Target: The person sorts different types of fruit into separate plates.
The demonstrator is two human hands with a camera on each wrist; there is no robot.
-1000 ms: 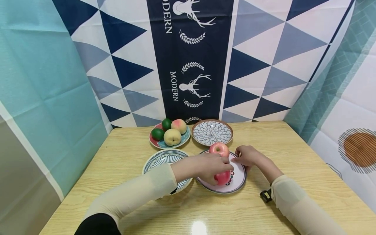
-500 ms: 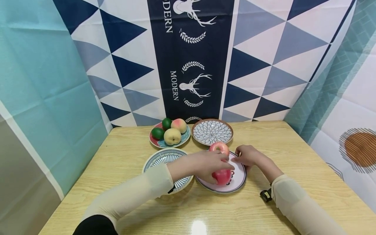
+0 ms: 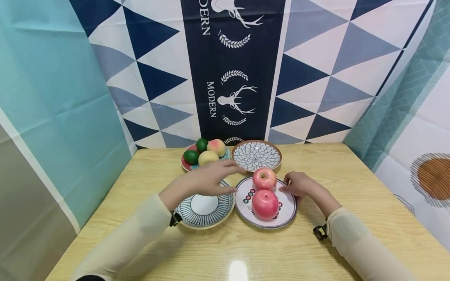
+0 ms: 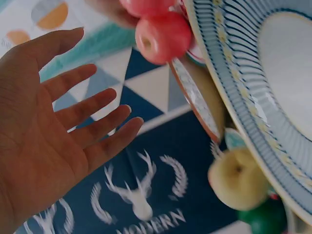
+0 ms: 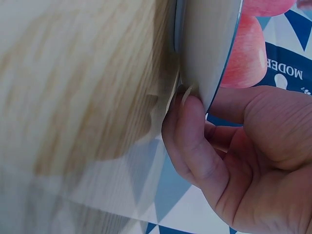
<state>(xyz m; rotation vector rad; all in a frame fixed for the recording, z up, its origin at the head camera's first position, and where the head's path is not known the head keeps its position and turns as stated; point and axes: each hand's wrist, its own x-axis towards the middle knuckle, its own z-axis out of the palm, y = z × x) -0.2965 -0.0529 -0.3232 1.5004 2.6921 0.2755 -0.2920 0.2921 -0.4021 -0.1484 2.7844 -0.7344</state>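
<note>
Reading "MODERN": dark backdrop (image 3: 233, 62) behind outspread left hand (image 3: 212, 177), right hand (image 3: 299, 184) pinching plate (image 3: 287, 203).

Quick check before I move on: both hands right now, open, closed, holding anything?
Left hand: open, fingers apart, holding nothing.
Right hand: closed, pinching the edge of the round, pale pink, dark-rimmed plate.

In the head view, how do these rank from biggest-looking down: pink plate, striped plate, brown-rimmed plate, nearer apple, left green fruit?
1. Pink plate and striped plate: too alike to rank; the left hand hides part of the latter
2. Brown-rimmed plate
3. Nearer apple
4. Left green fruit
</note>
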